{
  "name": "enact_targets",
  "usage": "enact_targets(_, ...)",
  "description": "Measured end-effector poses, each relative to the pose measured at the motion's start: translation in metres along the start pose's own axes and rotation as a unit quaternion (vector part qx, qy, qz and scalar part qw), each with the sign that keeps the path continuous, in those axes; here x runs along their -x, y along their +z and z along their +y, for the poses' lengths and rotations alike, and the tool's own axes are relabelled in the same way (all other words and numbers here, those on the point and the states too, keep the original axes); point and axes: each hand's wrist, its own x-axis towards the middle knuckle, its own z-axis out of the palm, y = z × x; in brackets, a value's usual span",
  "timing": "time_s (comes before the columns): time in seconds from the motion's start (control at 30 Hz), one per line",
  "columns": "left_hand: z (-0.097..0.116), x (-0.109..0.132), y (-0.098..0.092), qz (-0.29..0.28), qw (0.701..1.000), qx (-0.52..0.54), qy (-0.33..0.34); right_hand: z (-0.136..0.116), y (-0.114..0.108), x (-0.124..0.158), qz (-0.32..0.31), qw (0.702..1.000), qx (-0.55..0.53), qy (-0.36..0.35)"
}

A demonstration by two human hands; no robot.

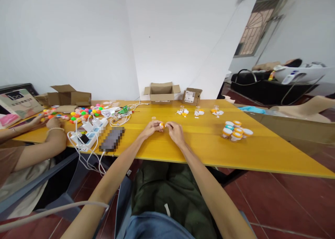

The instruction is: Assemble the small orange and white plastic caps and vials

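I see two bare forearms reaching from the bottom edge to the middle of a long yellow counter (199, 146). My landmark is the open cardboard box (162, 91) at the counter's far edge, against the white wall.

Straight in front of that box and well nearer to me, the left hand (152, 128) and right hand (176, 131) meet. Each grip is closed to a fingertip pinch on one small orange-and-white piece (162, 125), held just above the counter. A tiny clear vial (153, 118) stands between the hands and the box.

Just right of the box sits a smaller closed carton (192, 96). In front of that carton lie three little heaps of white and orange parts (199, 112). Farther right of the box and nearer to me is a cluster of jars (237, 130) with orange, teal and white lids.

Left of the box are white cables (123, 115), a power strip (87, 136) and a dark phone (112, 138). Farther left, bright coloured balls (83, 113) lie by another person's hands (53, 122). None of these blocks the hands.

Below the counter is a red tiled floor (288, 204). Far right of the box, a barred window (252, 27) shows.
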Motion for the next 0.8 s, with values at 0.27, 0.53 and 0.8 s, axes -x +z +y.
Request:
enact_targets(0.27, 0.001, 0.002, -0.002, 0.023, 1.000, 0.005, 0.006, 0.026, -0.002, -0.003, 0.030, 0.995, 0.094, 0.001)
enact_targets(0.53, -0.003, -0.001, -0.002, 0.037, 0.999, 0.017, -0.008, 0.043, -0.001, -0.005, 0.010, 0.977, 0.211, 0.037)
enact_targets(0.8, -0.012, -0.004, 0.000, 0.051, 0.999, 0.002, -0.008, 0.020, -0.003, 0.000, 0.008, 0.992, 0.121, -0.015)
